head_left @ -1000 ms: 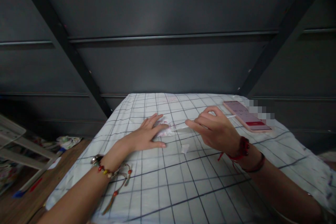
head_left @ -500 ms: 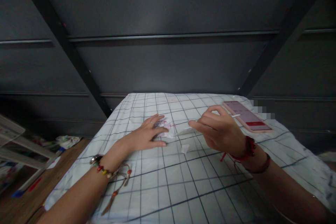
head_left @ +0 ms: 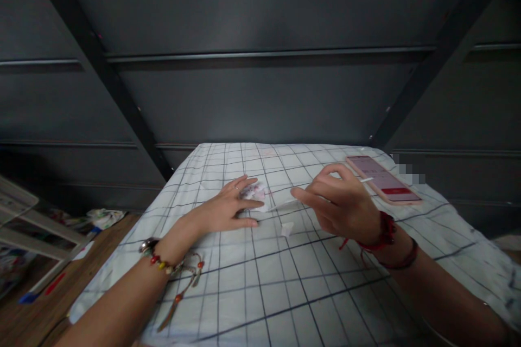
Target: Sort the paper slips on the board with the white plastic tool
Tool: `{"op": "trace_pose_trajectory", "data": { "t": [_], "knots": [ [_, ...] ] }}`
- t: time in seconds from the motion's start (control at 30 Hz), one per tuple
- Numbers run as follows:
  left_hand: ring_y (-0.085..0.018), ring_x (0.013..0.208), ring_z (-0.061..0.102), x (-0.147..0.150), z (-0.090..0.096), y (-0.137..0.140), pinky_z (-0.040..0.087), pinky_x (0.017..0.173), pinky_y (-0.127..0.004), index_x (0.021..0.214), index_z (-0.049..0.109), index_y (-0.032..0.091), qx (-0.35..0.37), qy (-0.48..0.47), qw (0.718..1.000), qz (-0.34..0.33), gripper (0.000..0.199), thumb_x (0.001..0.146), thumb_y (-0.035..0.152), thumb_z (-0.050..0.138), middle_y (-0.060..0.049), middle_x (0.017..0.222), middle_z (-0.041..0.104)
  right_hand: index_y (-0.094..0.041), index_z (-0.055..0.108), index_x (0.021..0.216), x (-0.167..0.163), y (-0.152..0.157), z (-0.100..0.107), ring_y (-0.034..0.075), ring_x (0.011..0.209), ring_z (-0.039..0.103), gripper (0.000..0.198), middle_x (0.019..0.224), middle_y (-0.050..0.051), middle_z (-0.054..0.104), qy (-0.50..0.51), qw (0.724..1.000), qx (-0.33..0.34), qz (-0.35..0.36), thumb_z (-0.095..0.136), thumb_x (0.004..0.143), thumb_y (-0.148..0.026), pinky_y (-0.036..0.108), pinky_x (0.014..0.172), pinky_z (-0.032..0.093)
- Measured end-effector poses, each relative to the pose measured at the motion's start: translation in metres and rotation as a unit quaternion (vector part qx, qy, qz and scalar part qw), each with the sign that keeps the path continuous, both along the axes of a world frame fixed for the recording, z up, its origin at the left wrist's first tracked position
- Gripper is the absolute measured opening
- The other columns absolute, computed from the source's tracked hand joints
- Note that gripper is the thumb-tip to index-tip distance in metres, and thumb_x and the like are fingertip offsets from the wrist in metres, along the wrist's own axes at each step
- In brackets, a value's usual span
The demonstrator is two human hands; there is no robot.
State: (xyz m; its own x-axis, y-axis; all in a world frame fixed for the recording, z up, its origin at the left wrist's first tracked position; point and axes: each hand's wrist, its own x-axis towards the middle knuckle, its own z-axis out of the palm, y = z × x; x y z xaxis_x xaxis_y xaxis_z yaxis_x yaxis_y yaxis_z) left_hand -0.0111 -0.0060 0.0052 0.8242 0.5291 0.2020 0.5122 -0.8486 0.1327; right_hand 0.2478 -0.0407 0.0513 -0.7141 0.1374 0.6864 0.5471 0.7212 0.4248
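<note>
My left hand (head_left: 228, 206) lies palm down on the cloth with its fingers spread. Under and beside its fingertips is a small crumpled piece with a pink and white pattern (head_left: 257, 192). To the right, my right hand (head_left: 340, 200) is curled in a pinch. The end of a slim white stick-like thing (head_left: 367, 179) pokes out behind it; its kind I cannot make out. A pale, thin strip (head_left: 287, 204) reaches from below the right fingertips towards the patterned piece. A small white scrap (head_left: 287, 229) lies between the hands.
A checked white cloth (head_left: 285, 293) covers the surface. A phone in a pink case (head_left: 385, 180) lies at the right, its screen lit. Dark panels (head_left: 260, 97) rise behind. At the left, a white frame (head_left: 49, 233) stands on a wooden floor, near a plastic bag (head_left: 106, 218).
Hardly anything differs. My left fingertips have shifted slightly to the right over the patterned piece; my right hand keeps nearly the same pose.
</note>
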Motion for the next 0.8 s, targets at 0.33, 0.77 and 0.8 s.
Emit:
{"op": "trace_pose_trajectory", "data": {
  "t": [0.33, 0.77, 0.8],
  "knots": [
    [-0.034, 0.130, 0.010, 0.000, 0.000, 0.000, 0.014, 0.103, -0.048, 0.125, 0.049, 0.021, -0.013, 0.013, 1.000, 0.017, 0.056, 0.084, 0.058, 0.044, -0.010, 0.144, 0.017, -0.017, 0.052, 0.087, -0.002, 0.000, 0.000, 0.012, 0.054, 0.038, 0.031, 0.054, -0.004, 0.048, -0.011, 1.000, 0.003, -0.026, 0.035, 0.069, 0.000, 0.031, 0.067, 0.034],
    [-0.035, 0.129, 0.010, 0.003, 0.006, -0.003, 0.016, 0.102, -0.050, 0.129, 0.043, 0.017, -0.016, 0.020, 0.999, 0.027, 0.061, 0.081, 0.055, 0.052, -0.014, 0.142, 0.020, -0.019, 0.054, 0.087, 0.020, 0.001, 0.012, 0.011, 0.053, 0.041, 0.028, 0.054, -0.004, 0.049, 0.019, 0.998, -0.053, -0.014, 0.038, 0.070, -0.003, 0.031, 0.069, 0.036],
    [-0.035, 0.129, 0.010, 0.003, 0.006, -0.003, 0.016, 0.102, -0.050, 0.128, 0.044, 0.018, -0.016, 0.018, 0.999, 0.025, 0.060, 0.081, 0.054, 0.053, -0.013, 0.142, 0.021, -0.019, 0.054, 0.086, 0.021, 0.002, 0.012, 0.011, 0.053, 0.041, 0.028, 0.055, -0.004, 0.049, 0.017, 0.998, -0.055, -0.011, 0.038, 0.070, -0.004, 0.031, 0.070, 0.037]
  ]
}}
